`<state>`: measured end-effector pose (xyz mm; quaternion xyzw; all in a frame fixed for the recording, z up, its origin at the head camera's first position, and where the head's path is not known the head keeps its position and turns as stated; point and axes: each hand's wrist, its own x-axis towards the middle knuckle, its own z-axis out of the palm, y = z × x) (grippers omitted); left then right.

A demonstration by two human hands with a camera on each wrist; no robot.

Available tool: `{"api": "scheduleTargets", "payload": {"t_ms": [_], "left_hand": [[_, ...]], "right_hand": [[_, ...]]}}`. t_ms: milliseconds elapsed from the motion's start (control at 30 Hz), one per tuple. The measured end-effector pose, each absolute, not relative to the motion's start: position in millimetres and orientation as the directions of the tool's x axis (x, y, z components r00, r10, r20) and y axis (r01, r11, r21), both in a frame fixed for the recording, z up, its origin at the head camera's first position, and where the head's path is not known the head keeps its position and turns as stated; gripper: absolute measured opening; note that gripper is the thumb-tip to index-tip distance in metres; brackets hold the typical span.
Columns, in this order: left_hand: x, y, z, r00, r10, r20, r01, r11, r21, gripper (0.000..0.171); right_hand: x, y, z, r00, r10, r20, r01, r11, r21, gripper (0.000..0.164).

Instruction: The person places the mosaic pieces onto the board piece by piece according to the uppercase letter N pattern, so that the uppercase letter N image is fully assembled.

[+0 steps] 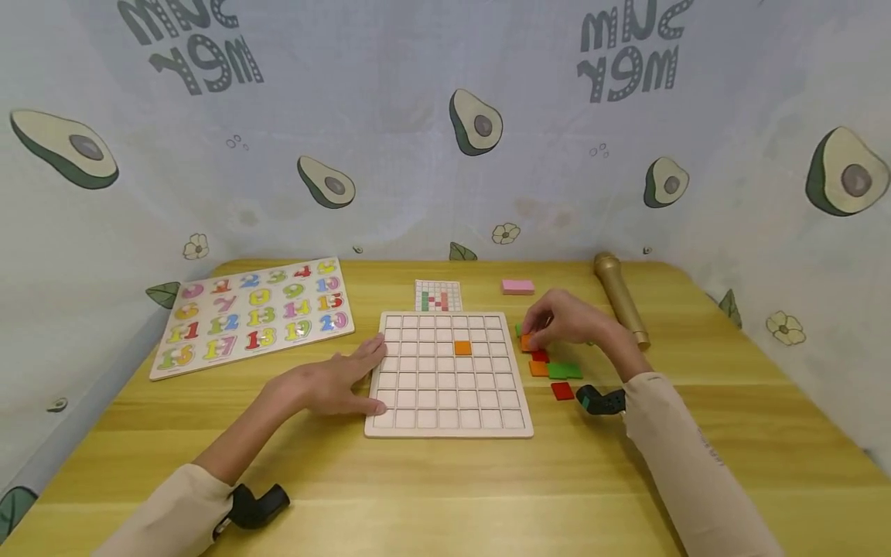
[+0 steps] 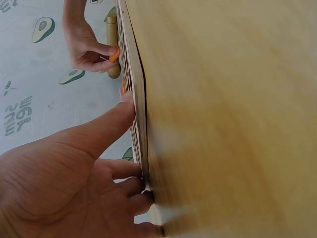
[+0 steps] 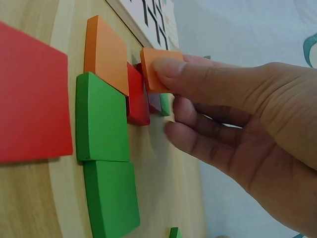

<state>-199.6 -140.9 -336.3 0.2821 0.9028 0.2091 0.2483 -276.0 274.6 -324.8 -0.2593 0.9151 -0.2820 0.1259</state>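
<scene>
Between thumb and fingers, my right hand [image 1: 567, 319] pinches an orange square tile [image 3: 150, 74], raised over the loose tiles. Around it on the table lie another orange tile [image 3: 106, 54], green tiles [image 3: 104, 121] and a nearer red tile [image 1: 562, 391]; the hand partly hides some others. A pale wooden grid board [image 1: 448, 431] lies flat in the middle, with one orange tile [image 1: 462, 348] in a cell of its upper half. Spread along the board's left edge, my left hand [image 1: 327, 384] rests with fingers and thumb touching it.
Behind the board lies a small pattern card [image 1: 438, 286], with a pink block [image 1: 518, 287] to its right. A number puzzle board [image 1: 257, 317] occupies the left back of the table. At the right back lies a gold microphone [image 1: 622, 298]. A printed cloth hangs behind.
</scene>
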Motion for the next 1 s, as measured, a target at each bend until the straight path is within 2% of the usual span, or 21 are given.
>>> {"api": "scheduleTargets", "payload": {"t_ms": [233, 500, 733, 1000], "left_hand": [[-200, -140, -335, -0.711, 0.62, -0.332, 0.405, 0.747, 0.528, 0.099], [-202, -144, -336, -0.698, 0.64, -0.319, 0.424, 0.73, 0.537, 0.104], [-201, -139, -333, -0.715, 0.614, -0.335, 0.409, 0.756, 0.511, 0.099], [-202, -145, -336, -0.702, 0.637, -0.32, 0.422, 0.734, 0.533, 0.104]], "right_hand": [[-273, 273, -322, -0.843, -0.537, -0.028, -0.433, 0.71, -0.555, 0.006], [-272, 263, -322, -0.848, -0.53, 0.026, -0.443, 0.68, -0.584, 0.006], [-270, 248, -321, -0.817, -0.577, 0.007, -0.424, 0.592, -0.686, 0.007], [-268, 229, -322, -0.784, -0.621, 0.007, -0.449, 0.558, -0.698, 0.007]]}}
